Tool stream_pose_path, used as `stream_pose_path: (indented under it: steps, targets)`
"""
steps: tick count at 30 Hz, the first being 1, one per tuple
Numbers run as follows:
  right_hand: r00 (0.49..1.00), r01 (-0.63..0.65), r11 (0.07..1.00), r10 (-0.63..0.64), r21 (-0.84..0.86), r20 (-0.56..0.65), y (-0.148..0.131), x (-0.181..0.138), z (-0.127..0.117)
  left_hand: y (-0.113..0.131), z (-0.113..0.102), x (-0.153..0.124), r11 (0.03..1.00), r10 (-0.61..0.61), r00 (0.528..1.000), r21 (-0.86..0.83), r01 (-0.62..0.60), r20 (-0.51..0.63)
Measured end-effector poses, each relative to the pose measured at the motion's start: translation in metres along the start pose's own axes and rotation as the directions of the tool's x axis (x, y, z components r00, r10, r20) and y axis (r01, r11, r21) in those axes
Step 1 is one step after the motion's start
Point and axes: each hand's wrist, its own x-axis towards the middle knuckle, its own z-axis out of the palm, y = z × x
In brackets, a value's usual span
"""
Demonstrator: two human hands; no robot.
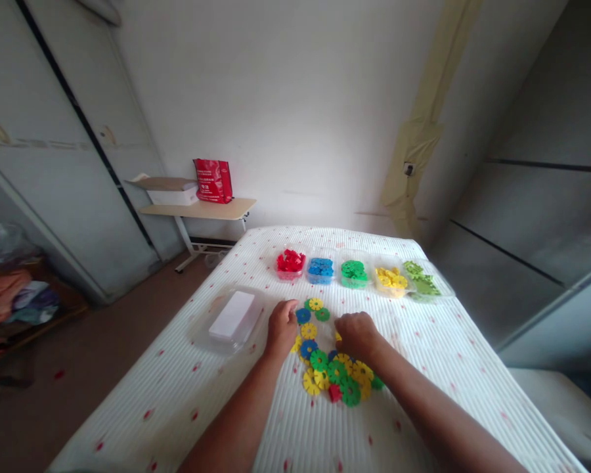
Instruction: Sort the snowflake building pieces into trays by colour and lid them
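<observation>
Notched plastic snowflake discs in yellow (308, 330), blue (303, 316) and green (350, 391) lie between and below my hands, several of them overlapping or joined. My left hand (280, 330) rests at the left side of this group, its fingers curled inward beside the blue disc; what they grip, if anything, is hidden. On the other side, my right hand (358, 334) is closed, knuckles up, with the edge of a yellow disc (338, 337) showing under its fingertips. A small red piece (335, 393) lies at the near end of the group.
Clear tubs of red (290, 261), blue (320, 268), green (354, 271) and yellow pieces (391, 278) stand in a row behind, beside light-green pieces (423, 281). A clear tray holding a white block (232, 315) sits left. A side table (226, 209) carries a red bag (213, 180).
</observation>
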Motion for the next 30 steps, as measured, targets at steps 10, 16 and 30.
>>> stream_pose_path:
  steps: [10, 16, 30]
  targets:
    - [0.925, -0.268, 0.962, 0.270, 0.042, -0.267, 0.069, 0.002, -0.013, 0.002, -0.001, 0.001, 1.000, -0.008, 1.000, -0.012, 0.008, -0.005]
    - [0.773, -0.552, 0.819, 0.574, 0.157, -0.272, 0.146, 0.029, -0.041, 0.004, -0.002, 0.002, 0.999, -0.029, 1.000, -0.021, 0.029, 0.000]
    - [0.852, -0.242, 0.961, 0.275, 0.131, -0.445, 0.117, -0.020, 0.046, 0.004, -0.002, 0.001, 1.000, -0.025, 1.000, 0.016, 0.024, 0.015]
